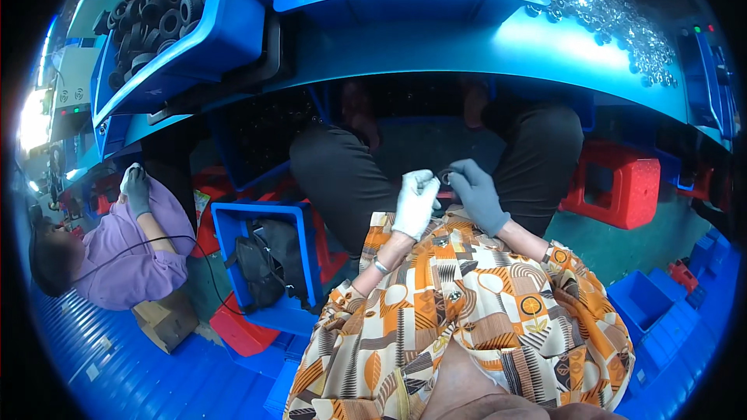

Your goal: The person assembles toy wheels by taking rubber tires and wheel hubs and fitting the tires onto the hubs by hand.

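1. Gloves [411, 216] cover both hands: the left hand [418, 204] in white, the right hand [476, 194] in grey, close together below the near edge of the tabletop [342, 47].
2. The right grip is narrow, seemingly pinching a small round piece [446, 177]; the left grip is curled just beside it, and whether it holds anything cannot be told.
3. That piece is between the two hands, off the tabletop. A loose pinch or slick glove could let it drop onto the patterned shirt [498, 295] or roll to the floor [669, 225], where finding it would be hard.
4. Black rings [167, 12] heap up in a bin at the tabletop's left corner; a knock could spill some.
5. Loose shiny parts [607, 15] spread toward the right edge, so a sweeping sleeve might push a few over.
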Motion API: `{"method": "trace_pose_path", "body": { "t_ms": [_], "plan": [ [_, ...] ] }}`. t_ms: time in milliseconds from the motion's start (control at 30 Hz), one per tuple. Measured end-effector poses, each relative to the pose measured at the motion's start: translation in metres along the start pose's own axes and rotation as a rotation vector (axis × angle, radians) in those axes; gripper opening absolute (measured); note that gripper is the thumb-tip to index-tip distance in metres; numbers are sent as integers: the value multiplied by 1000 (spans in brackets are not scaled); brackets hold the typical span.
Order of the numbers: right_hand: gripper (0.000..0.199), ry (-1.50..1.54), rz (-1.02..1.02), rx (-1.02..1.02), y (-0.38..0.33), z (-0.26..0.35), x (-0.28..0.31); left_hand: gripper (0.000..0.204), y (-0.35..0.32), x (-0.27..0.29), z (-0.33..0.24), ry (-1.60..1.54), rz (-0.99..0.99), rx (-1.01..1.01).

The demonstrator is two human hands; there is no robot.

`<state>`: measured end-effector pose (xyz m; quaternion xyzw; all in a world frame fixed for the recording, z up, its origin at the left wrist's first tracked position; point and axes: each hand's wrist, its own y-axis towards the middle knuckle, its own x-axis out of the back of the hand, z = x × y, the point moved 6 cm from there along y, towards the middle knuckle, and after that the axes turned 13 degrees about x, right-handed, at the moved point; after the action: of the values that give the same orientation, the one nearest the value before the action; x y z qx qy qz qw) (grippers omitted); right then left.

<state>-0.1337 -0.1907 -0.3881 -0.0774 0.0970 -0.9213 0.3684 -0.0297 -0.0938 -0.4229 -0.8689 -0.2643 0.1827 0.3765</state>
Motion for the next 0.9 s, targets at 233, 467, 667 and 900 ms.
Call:
{"method": "trace_pose_path", "body": {
  "t_ms": [233, 467, 667, 900],
  "plan": [
    [41, -487, -155, 1299, 14, 154, 18, 34, 8, 13, 0, -458, 108, 56],
    [43, -852, -134, 760, 60, 76, 23, 48, 7, 16, 11, -569, 293, 228],
    [19, -1006, -523, 956, 74, 148, 122, 41, 12, -4, 17, -325, 399, 312],
    [21, -959, -762, 677, 163, 135, 220, 49, 14, -5, 19, -270, 394, 253]
  ]
}}
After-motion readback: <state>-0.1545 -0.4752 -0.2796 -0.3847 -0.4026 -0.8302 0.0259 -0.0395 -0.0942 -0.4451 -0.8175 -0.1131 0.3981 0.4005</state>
